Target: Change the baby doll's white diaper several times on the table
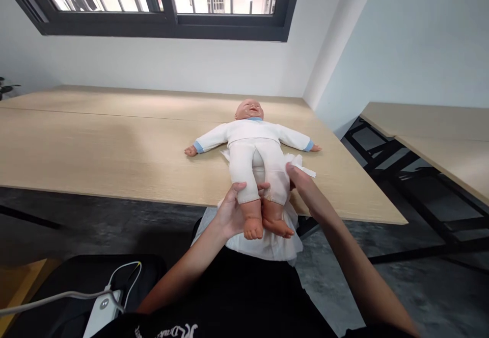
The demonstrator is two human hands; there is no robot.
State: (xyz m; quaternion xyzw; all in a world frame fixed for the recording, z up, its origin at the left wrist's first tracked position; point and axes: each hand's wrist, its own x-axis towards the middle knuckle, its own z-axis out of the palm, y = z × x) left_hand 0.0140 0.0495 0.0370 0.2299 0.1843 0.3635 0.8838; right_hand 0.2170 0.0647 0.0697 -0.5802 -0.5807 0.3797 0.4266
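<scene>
Doll [254, 144] wears white clothing [267, 157] with blue cuffs [198, 147].

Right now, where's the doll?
Just right of centre in the head view, the doll lies face up on the table, legs held by the left hand and right hand.

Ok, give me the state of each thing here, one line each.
Doll: face up, arms spread, clothed in white
Left hand: gripping one doll leg
Right hand: thumb against the other leg, fingers mostly hidden
White sheeting: crumpled beside the doll
White device: cable plugged in
Window: open or shut, cannot tell
</scene>
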